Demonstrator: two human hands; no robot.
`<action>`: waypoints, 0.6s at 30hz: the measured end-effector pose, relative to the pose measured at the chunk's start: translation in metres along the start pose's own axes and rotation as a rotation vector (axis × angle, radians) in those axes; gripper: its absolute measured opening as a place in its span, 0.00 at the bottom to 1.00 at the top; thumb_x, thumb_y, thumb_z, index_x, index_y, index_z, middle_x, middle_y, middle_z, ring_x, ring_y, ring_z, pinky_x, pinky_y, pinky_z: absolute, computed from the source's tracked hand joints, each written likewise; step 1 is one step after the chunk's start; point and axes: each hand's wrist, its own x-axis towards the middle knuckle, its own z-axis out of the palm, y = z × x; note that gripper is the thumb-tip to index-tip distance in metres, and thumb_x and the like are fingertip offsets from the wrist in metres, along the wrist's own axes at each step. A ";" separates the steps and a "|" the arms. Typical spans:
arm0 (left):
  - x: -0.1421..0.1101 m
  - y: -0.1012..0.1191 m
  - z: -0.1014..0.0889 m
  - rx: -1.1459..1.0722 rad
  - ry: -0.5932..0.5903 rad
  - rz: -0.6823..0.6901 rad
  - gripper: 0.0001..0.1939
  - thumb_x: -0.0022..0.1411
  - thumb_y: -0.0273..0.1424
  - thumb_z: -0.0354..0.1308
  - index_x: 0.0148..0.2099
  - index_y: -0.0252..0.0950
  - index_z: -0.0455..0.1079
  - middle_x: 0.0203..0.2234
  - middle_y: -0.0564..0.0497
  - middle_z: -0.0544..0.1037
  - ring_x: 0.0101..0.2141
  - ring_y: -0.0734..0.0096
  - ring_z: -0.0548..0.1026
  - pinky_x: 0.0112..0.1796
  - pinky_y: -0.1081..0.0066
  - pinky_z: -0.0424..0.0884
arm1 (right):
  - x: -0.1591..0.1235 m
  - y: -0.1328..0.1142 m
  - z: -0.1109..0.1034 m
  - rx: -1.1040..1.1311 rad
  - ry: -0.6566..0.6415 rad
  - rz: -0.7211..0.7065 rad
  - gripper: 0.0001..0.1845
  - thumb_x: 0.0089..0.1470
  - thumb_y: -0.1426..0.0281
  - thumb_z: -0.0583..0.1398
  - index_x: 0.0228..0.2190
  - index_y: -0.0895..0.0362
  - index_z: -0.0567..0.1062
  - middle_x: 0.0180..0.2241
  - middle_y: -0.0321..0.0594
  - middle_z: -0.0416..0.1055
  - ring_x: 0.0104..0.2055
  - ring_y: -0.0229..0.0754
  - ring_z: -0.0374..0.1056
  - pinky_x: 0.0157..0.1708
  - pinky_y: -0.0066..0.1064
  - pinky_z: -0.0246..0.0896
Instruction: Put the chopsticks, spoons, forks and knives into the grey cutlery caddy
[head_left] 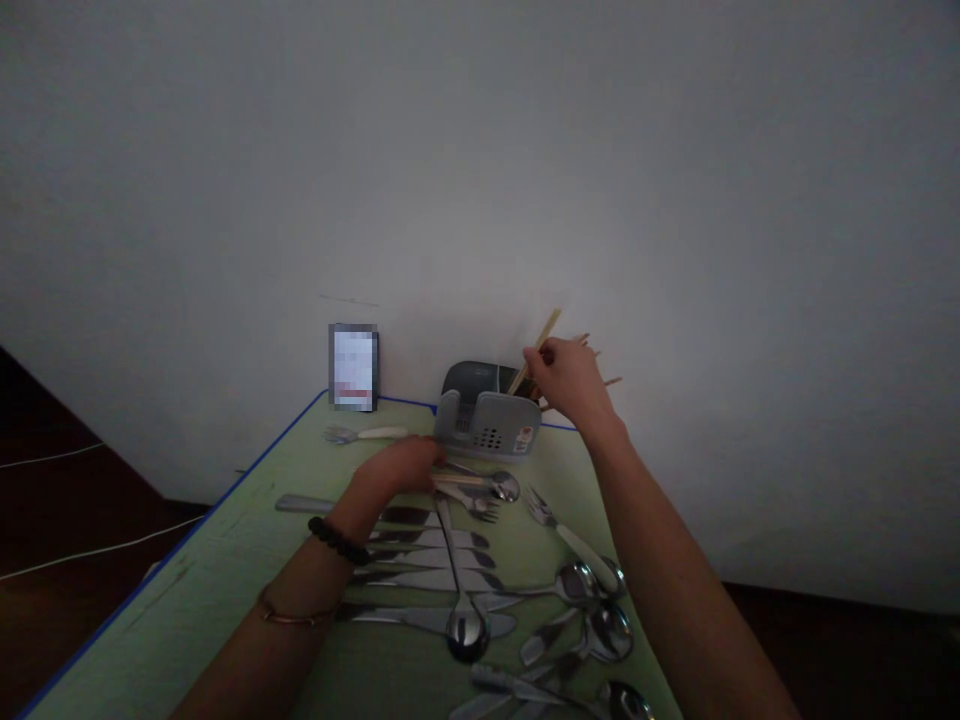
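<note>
1. Head view: the person's right hand (566, 375) has its thumb and fingers pinched around pale yellow wooden chopsticks (552, 324), their lower ends at the mouth of the grey plastic cutlery holder (510, 422). Their steep slant, with the grip partway along, seems to suit the holder's high rim; how many are pinched cannot be told.

2. The holder stands upright at the far end of the pale green, blue-edged table (195, 590), close to the plain white wall (480, 150). Other thin brown sticks (583, 340) lean out beyond the right hand — probably because they are too long to sit within the holder.

3. The left hand (405, 465) is low in front of the holder, palm down, its fingers bent over the near ends of light wooden sticks (461, 480) and a round-bowled metal spoon (506, 487). The fingertips are hidden, so whether they pinch anything cannot be told. A metal fork (480, 506) lies just beside.

4. Silver metal knives (442, 557) lie roughly parallel, perhaps grouped by kind; a long-handled steel spoon (466, 632) crosses them. Shiny metal spoons (611, 630) overlap more loosely nearer the person, beside a white-handled fork (581, 548).

5. Another white-handled fork (382, 433) lies left of the holder, near a lit phone (355, 368) propped upright — presumably so its screen faces the person.
</note>
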 end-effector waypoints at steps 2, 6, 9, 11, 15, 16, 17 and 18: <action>0.001 0.001 0.002 -0.007 -0.013 0.003 0.15 0.47 0.25 0.60 0.40 0.34 0.75 0.38 0.41 0.78 0.39 0.57 0.75 0.39 0.66 0.68 | 0.005 -0.002 0.010 -0.044 -0.064 0.016 0.17 0.57 0.66 0.52 0.32 0.63 0.77 0.33 0.51 0.77 0.37 0.48 0.72 0.39 0.35 0.62; 0.002 0.003 0.002 -0.022 -0.021 0.017 0.12 0.47 0.24 0.59 0.37 0.36 0.76 0.35 0.44 0.79 0.36 0.60 0.76 0.35 0.69 0.68 | 0.002 -0.003 0.017 -0.060 -0.108 0.039 0.19 0.57 0.66 0.52 0.39 0.67 0.76 0.37 0.55 0.76 0.42 0.51 0.71 0.42 0.36 0.61; 0.000 0.003 -0.002 -0.047 -0.032 0.036 0.10 0.49 0.26 0.58 0.36 0.36 0.76 0.33 0.45 0.80 0.34 0.61 0.76 0.32 0.70 0.66 | -0.018 -0.002 0.010 -0.020 -0.076 0.044 0.21 0.58 0.66 0.51 0.46 0.68 0.72 0.39 0.56 0.75 0.43 0.51 0.70 0.42 0.37 0.61; -0.001 0.003 -0.003 -0.073 -0.041 0.050 0.10 0.50 0.26 0.58 0.35 0.36 0.77 0.30 0.46 0.80 0.31 0.63 0.75 0.30 0.72 0.65 | -0.037 0.000 0.005 0.078 -0.055 0.019 0.21 0.58 0.66 0.51 0.49 0.64 0.69 0.38 0.51 0.76 0.40 0.47 0.71 0.41 0.35 0.61; -0.001 0.002 -0.007 -0.120 -0.050 0.082 0.09 0.52 0.29 0.57 0.34 0.37 0.78 0.25 0.50 0.79 0.27 0.68 0.74 0.26 0.75 0.62 | -0.073 0.013 0.005 0.212 -0.188 -0.043 0.17 0.58 0.66 0.52 0.46 0.60 0.71 0.35 0.45 0.76 0.35 0.43 0.71 0.37 0.32 0.62; -0.001 0.002 -0.009 -0.126 -0.048 0.092 0.09 0.53 0.30 0.56 0.33 0.37 0.78 0.24 0.51 0.79 0.26 0.69 0.74 0.26 0.76 0.61 | -0.078 0.019 0.008 0.221 -0.252 -0.066 0.17 0.58 0.66 0.53 0.45 0.60 0.71 0.35 0.46 0.76 0.35 0.43 0.71 0.36 0.31 0.62; -0.002 0.003 -0.012 -0.131 -0.038 0.108 0.10 0.54 0.31 0.55 0.33 0.37 0.78 0.24 0.51 0.79 0.25 0.70 0.73 0.26 0.76 0.61 | -0.082 0.024 0.011 0.219 -0.318 -0.097 0.16 0.57 0.67 0.53 0.45 0.61 0.72 0.36 0.46 0.76 0.35 0.43 0.71 0.36 0.31 0.61; -0.003 0.005 -0.014 -0.139 -0.020 0.130 0.10 0.55 0.32 0.54 0.33 0.37 0.77 0.23 0.52 0.78 0.25 0.71 0.72 0.26 0.76 0.60 | -0.084 0.029 0.014 0.212 -0.374 -0.130 0.16 0.57 0.67 0.54 0.44 0.61 0.72 0.37 0.47 0.75 0.35 0.43 0.70 0.37 0.31 0.61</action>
